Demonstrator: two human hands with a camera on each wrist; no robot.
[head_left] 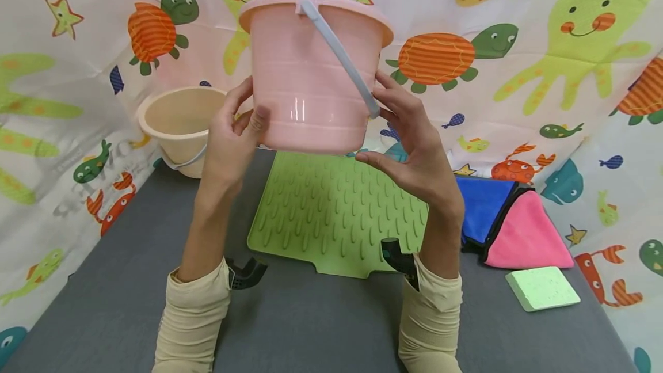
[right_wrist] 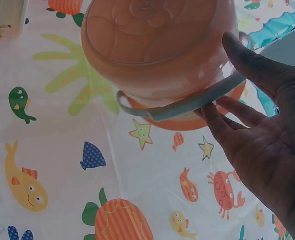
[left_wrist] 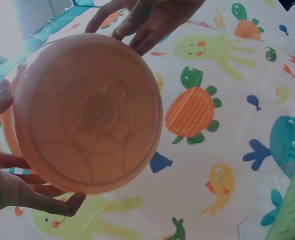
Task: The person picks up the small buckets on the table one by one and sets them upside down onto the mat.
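While you hold the pink bucket [head_left: 313, 88] aloft over the grey table [head_left: 311, 321], your left hand [head_left: 230, 137] grips one side, thumb in front, and your right hand [head_left: 416, 143] clasps the other, thumb near the base, beside the hanging handle [head_left: 339, 53]. That smooth, tapering wall could slip through light finger contact; a swinging handle could nudge your right fingers loose.
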